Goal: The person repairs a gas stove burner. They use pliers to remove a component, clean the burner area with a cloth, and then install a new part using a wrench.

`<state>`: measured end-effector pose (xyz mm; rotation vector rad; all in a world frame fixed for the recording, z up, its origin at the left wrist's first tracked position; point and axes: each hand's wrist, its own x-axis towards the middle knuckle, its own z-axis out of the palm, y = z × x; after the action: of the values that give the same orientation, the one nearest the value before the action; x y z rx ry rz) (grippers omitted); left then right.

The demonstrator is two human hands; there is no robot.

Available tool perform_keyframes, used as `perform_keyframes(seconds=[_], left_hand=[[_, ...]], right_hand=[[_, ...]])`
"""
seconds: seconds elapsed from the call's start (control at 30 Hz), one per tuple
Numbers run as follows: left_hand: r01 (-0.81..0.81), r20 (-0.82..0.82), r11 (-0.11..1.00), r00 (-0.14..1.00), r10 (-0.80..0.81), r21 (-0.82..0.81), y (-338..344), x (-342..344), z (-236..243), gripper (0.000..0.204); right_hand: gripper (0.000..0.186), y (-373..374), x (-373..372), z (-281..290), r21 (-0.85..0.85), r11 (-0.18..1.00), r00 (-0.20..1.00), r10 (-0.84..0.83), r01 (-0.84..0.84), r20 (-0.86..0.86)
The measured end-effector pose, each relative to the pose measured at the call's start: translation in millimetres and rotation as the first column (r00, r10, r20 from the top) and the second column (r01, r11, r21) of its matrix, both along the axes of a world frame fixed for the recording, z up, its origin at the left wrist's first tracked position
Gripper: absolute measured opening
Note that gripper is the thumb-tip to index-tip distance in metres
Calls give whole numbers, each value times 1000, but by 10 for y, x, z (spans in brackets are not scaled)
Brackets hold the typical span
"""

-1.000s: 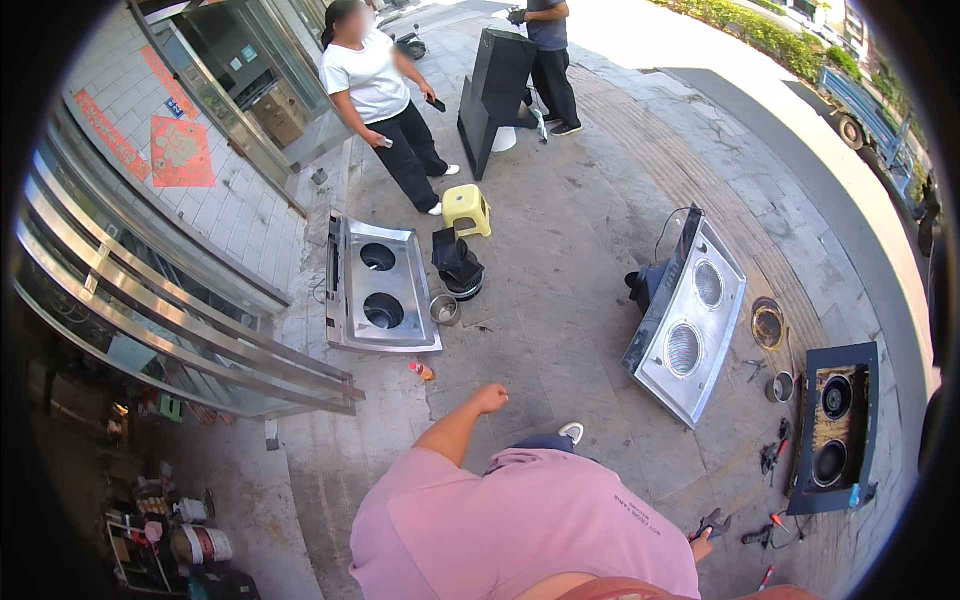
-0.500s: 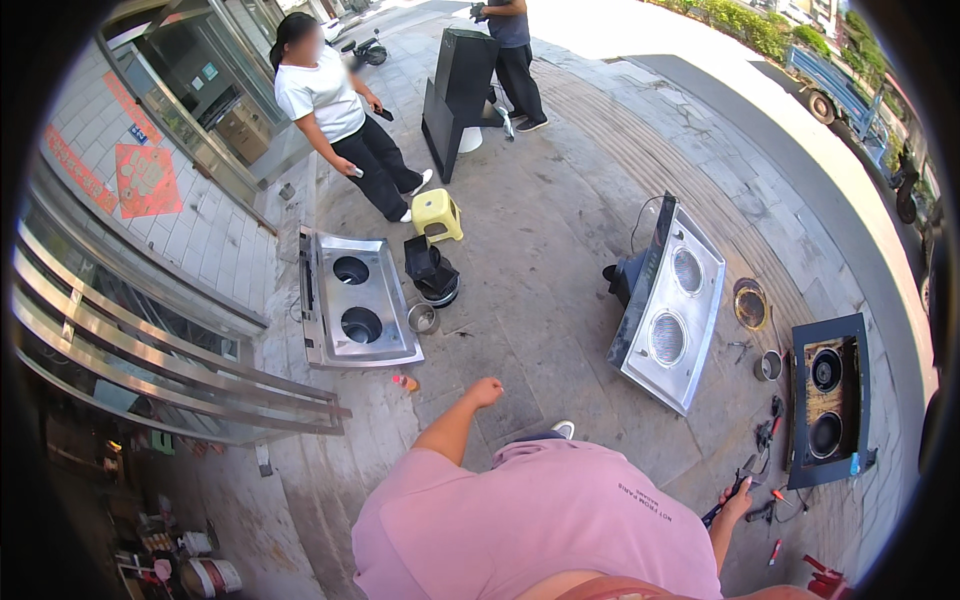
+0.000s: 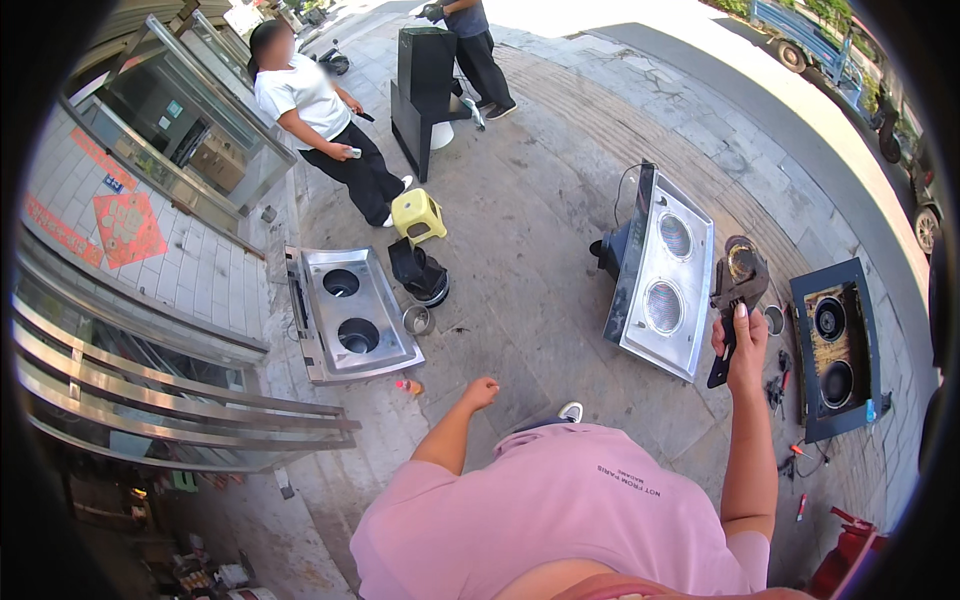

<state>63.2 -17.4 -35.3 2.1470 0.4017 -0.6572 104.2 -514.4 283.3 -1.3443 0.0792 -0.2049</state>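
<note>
My right hand [image 3: 742,338] is raised and wrapped round the black handle of an adjustable wrench [image 3: 738,289], its dark head up. Behind the wrench is a round, brown-stained part [image 3: 741,258]; a stainless range hood [image 3: 690,310] with two round mesh grilles lies just left of it. My left hand [image 3: 482,392] is curled closed in front of me, with nothing seen in it. Nearest to that hand are a small bottle with a red cap [image 3: 409,387] and a steel panel [image 3: 385,352] with two round holes.
A dark hood housing [image 3: 808,425] with two fans lies at far right, near scattered hand tools [image 3: 778,385]. Ahead left stand a yellow stool [image 3: 418,214] and black parts [image 3: 420,270]. One person [image 3: 310,105] stands beyond the stool, another [image 3: 474,50] behind a tall black hood [image 3: 424,80].
My right hand has lifted the wrench from low at my right side, up and forward beside the mesh-grilled hood. My left hand stays closed, nearly in place. The view has shifted slightly.
</note>
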Motion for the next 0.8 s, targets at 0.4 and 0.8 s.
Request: perform_keyframes(seconds=[0.4, 0.8], left_hand=[[-157, -156, 987, 977, 149, -39, 302, -476, -154, 27], [-70, -16, 996, 997, 69, -58, 4, -193, -73, 29]], right_hand=[[31, 526, 265, 346, 44, 973, 973, 229, -227, -31], [26, 363, 138, 214, 159, 933, 946, 315, -324, 81]])
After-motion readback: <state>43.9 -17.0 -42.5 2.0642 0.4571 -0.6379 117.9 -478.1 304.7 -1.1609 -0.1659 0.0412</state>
